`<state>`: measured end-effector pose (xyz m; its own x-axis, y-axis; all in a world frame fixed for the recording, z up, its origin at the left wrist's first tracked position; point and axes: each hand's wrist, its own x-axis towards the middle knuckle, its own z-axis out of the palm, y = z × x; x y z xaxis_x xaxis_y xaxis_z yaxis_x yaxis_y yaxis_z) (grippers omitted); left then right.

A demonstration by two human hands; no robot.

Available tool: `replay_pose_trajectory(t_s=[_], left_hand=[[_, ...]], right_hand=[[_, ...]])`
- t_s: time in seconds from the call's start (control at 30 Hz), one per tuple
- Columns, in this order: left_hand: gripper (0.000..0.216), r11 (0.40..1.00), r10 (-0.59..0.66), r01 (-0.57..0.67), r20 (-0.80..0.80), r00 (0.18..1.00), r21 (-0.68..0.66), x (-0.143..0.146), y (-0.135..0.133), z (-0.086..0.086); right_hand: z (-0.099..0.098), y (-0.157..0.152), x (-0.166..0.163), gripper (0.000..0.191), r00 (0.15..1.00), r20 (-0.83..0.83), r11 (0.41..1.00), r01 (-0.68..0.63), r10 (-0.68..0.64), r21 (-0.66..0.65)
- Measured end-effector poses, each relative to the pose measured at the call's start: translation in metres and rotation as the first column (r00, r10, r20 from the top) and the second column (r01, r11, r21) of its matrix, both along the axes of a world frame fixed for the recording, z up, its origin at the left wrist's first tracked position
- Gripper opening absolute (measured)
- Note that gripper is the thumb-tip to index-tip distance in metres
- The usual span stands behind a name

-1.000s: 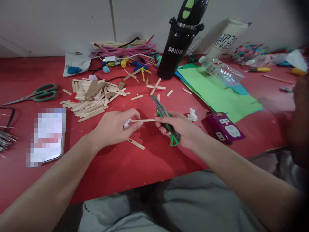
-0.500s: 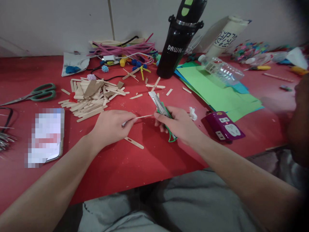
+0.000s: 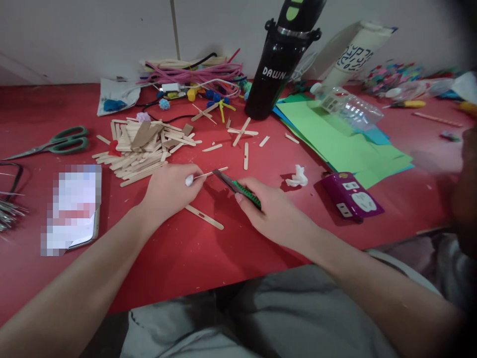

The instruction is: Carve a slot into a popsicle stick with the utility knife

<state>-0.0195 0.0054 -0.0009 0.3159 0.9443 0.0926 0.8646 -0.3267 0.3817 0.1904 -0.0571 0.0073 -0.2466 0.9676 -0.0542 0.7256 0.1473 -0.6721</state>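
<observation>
"Where is the wooden stick sitting?"

"The thin wooden stick [image 3: 207, 174] is jutting out of the left hand [image 3: 173, 186], near the centre of the frame, with its free end pointing right."

"And the grips?"

"The left thumb and forefinger are pinching the stick; a small white wad [image 3: 190, 180] is showing there, though I can't tell if it's joined to the stick. The right hand [image 3: 274, 209] is wrapping around a green cutter [image 3: 238, 187], its thumb lying near the blade's base. The blade is crossing the stick from the right; I can't tell whether it's biting in."

"What would be making this go well?"

"I'd be pinching firmly and keeping the left fingertips out of the edge's line. The blade is looking long and the stick slim, so light, shallow strokes are seeming safer than force. Both hands are working above the red table [image 3: 253, 248]; bracing the stick against it would be adding steadiness."

"What's lying around them?"

"A slotted stick [image 3: 204, 217] is lying just below the left hand. Crossed sticks [image 3: 243, 132] are resting above centre, and a stick pile [image 3: 145, 149] is spreading upper left. Farther out, scissors [image 3: 69, 140] are lying at the left and a purple adapter [image 3: 350, 196] is sitting at the right."
</observation>
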Motion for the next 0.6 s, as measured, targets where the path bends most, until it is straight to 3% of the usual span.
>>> replay_pose_trajectory(t_s=[0.3,0.6], left_hand=[[0.029,0.99,-0.107,0.109,-0.02,0.994,0.087,0.001,-0.0025,-0.0038],[0.026,0.996,-0.088,0.088,0.03,0.996,-0.014,0.0019,-0.0014,-0.0057]], right_hand=[[0.0002,0.0012,-0.0055,0.031,0.999,0.017,0.998,-0.04,0.039,0.054],[0.0003,0.0024,-0.0076,0.03,0.997,0.057,0.997,-0.056,0.053,0.054]])
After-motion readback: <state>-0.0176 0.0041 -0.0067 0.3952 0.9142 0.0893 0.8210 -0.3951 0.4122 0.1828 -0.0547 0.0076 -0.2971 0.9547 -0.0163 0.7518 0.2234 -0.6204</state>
